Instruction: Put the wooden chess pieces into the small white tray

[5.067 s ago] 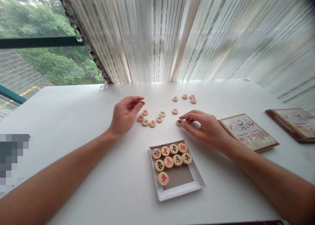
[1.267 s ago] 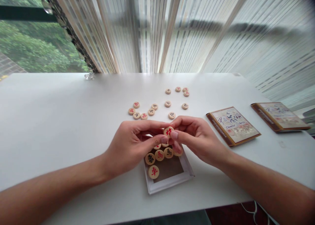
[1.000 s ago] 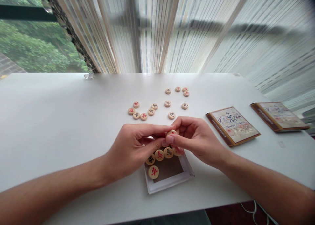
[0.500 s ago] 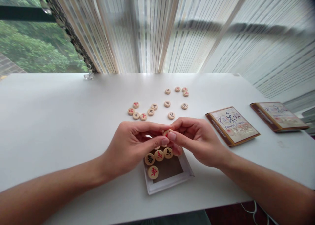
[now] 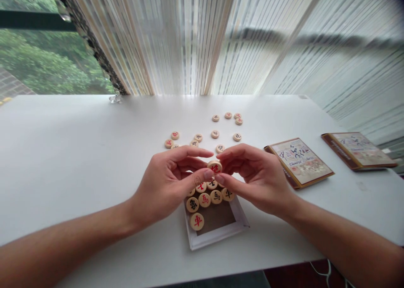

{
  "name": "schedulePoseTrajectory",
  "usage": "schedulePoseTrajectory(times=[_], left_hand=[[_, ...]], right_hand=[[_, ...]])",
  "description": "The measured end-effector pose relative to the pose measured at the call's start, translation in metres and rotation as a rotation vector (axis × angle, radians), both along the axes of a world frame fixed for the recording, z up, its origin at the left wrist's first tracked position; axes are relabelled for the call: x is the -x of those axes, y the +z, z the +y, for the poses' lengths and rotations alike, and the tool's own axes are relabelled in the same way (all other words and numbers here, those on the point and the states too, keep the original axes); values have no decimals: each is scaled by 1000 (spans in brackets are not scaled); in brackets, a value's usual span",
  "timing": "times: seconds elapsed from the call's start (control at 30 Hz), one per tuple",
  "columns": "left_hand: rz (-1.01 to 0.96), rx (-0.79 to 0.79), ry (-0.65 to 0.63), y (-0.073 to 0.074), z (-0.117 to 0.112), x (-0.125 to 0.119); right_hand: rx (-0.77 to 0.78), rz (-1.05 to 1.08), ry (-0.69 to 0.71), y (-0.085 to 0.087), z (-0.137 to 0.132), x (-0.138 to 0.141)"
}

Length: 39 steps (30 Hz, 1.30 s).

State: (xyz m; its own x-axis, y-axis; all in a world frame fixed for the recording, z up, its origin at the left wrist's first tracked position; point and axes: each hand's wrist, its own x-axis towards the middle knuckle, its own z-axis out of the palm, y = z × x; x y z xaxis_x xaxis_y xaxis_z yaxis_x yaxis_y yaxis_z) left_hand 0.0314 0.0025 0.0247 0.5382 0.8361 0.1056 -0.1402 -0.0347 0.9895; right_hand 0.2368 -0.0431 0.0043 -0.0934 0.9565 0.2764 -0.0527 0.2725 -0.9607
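Observation:
My left hand (image 5: 168, 180) and my right hand (image 5: 255, 176) meet above the table, pinching one round wooden chess piece (image 5: 215, 167) with a red character between their fingertips. Directly below sits a shallow white cardboard tray (image 5: 217, 233) holding several wooden chess pieces (image 5: 205, 199) marked in red and black. The hands cover the tray's far part. More loose chess pieces (image 5: 216, 134) lie scattered on the white table (image 5: 78, 153) beyond the hands.
Two brown-edged printed box parts lie to the right, a near one (image 5: 298, 160) and a far one (image 5: 358, 149). A small clear object (image 5: 114, 98) rests at the table's far edge by the striped curtain (image 5: 221, 35). A window with greenery is at the left.
Five seconds ago the hands were apart among the loose pieces. They have since come together over the tray; in the last second the red-marked piece has turned face up between the fingertips.

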Motion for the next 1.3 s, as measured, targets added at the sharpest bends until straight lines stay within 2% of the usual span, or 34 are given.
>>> schedulePoseTrajectory(times=[0.13, 0.23, 0.77, 1.3], left_hand=[[-9, 3, -9, 0, 2, -1], [-17, -1, -12, -1, 2, -1], [-40, -27, -29, -3, 2, 1], [-23, -93, 15, -6, 2, 1]], right_hand=[[-132, -57, 9, -3, 1, -3], [-175, -71, 12, -5, 2, -4], [-44, 35, 4, -4, 1, -4], [-123, -2, 9, -4, 2, -3]])
